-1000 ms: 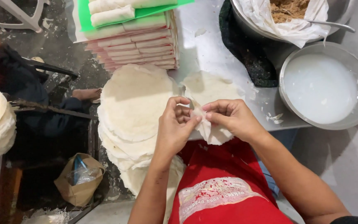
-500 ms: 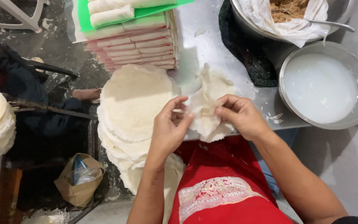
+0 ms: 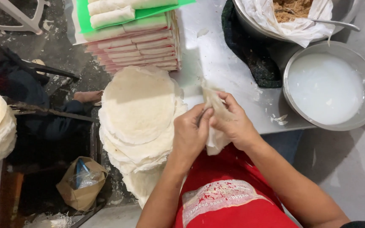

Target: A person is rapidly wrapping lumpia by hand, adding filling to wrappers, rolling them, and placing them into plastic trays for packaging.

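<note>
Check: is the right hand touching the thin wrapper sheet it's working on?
Touching. The head view shows the right hand with fingers curled around the wrapper sheet, pinching it against the left hand.

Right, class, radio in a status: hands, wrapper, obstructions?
Left hand and right hand both pinching one thin wrapper. Wrapper stack beside left hand. Nothing obstructing.

My hands (image 3: 210, 131) meeting over a thin pale wrapper sheet (image 3: 214, 110) at the grey metal table's (image 3: 216, 59) near edge, stack of round pale wrappers (image 3: 138, 109) to their left, stacked rolls (image 3: 134, 46) behind it, round steel bowl of white liquid (image 3: 330, 86) to the right.
</note>
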